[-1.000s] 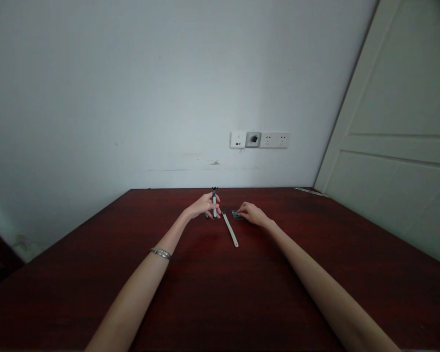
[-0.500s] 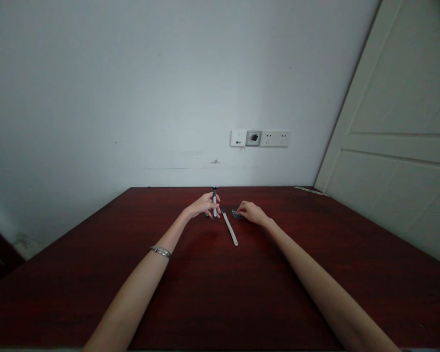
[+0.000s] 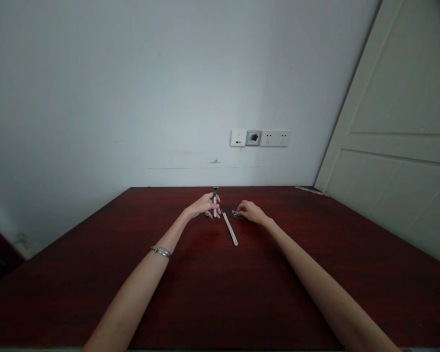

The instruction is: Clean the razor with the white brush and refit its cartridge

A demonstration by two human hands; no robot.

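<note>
Upright in my left hand [image 3: 202,205] is a razor-like tool [image 3: 214,208] with a pale grip and a dark T-shaped head pointing at the wall; my fingers are closed around its grip. A small dark bit shows under that hand, too small to name. My right hand [image 3: 252,212] is closed, fingertips pinched at the right side of a small circuit board [image 3: 235,213], dark green with light marks, flat on the table. Between both hands lies a slim brush [image 3: 230,228] with a white handle and short dark bristles at its far end, touched by neither hand.
The dark red wooden table [image 3: 220,293] reaches back to a pale wall [image 3: 132,98]. White sockets [image 3: 275,139] sit low on that wall. A light panelled door [image 3: 396,142] stands at the right. A thin pale strip [image 3: 311,191] lies at the back right edge.
Almost nothing differs. The head of the tool in my left hand shows slightly lower, and both hands keep their places.
</note>
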